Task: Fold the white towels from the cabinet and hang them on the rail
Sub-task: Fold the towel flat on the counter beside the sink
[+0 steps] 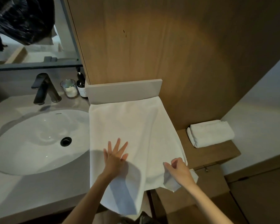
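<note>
Right of the sink (31, 135), the left hand (115, 157) presses flat, anchoring the towel (132, 125). The right hand (179, 170) pinches its corner, probably to fold it.

Nothing legible; the bottle (81, 85) label is blurred.

The large white towel (132, 126) in front of you lies spread flat on the surface (39, 188), just right of the sink (31, 146), with its near end hanging over the front edge. Your left grip (115, 157) rests flat on its near part, fingers spread. Your right grip (179, 170) pinches its near right edge, where the corner is lifted and crumpled. The folded white towel (210, 133) sits as a thick, neat block on the wooden ledge (217, 154) to your right, well apart
</note>
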Demonstrator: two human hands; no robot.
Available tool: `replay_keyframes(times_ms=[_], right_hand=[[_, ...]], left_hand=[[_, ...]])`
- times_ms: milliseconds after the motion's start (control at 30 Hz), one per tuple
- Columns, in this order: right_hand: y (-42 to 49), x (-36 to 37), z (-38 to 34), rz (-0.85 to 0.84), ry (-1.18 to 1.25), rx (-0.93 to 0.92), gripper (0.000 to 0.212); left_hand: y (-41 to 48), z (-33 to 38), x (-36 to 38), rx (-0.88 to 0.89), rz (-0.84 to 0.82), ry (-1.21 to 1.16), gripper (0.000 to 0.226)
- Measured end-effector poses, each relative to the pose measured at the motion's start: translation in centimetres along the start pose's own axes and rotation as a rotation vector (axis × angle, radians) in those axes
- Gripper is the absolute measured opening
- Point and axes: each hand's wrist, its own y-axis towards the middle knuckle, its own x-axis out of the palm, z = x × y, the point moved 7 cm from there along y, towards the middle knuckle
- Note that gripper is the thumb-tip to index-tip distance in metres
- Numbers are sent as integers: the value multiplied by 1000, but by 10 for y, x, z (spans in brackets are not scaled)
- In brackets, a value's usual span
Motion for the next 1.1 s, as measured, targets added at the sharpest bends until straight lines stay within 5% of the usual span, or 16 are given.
replay_keyframes(times_ms=[200,400,467,567,700,867,967,1100], right_hand=[[-3,8,-1,-44,9,46,35],[-15,-4,-10,-138,175,-47,60],[-19,-21,-7,-101,183,-87,56],[-27,-56,8,-10,164,-143,5],[-22,-71,37,0,4,-128,27],[-8,-60,63,-53,-118,-23,17],[-9,-57,50,-80,-86,-108,17],[-11,-59,26,1,42,-201,39]], left_hand=[[6,-6,5,-50,-26,59,106],[2,-5,6,-126,-14,116,113],[-1,-1,5,-136,22,147,110],[-4,4,1,-125,53,176,103],[-5,4,3,-90,35,194,97],[-5,3,5,-95,19,201,92],[-6,2,4,-105,23,201,91],[-5,6,4,-113,-7,186,57]])
